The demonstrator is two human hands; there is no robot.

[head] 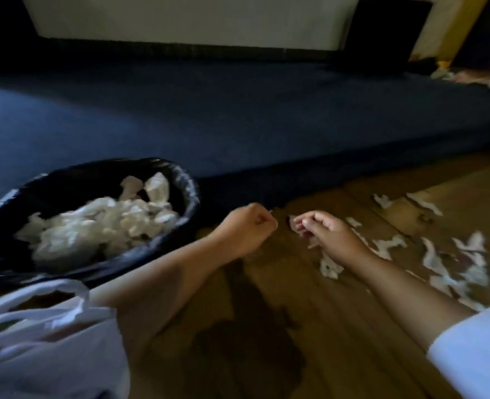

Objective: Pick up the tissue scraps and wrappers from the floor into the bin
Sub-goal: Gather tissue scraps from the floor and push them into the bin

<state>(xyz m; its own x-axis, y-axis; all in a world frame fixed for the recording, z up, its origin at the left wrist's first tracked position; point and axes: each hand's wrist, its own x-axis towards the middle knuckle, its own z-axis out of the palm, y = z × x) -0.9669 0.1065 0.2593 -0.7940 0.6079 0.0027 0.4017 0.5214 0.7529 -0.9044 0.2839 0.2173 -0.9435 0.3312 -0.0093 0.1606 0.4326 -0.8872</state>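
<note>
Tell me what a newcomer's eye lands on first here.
First, the black-lined bin at left, heaped with white crumpled tissue. Then the torn tissue scraps strewn over the wooden floor at right, beside the right hand, which pinches a scrap; the left hand is curled shut.

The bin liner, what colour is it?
Black and glossy, seen in the head view.

The bin stood left of both hands, scraps lay right, the mattress behind.
</note>
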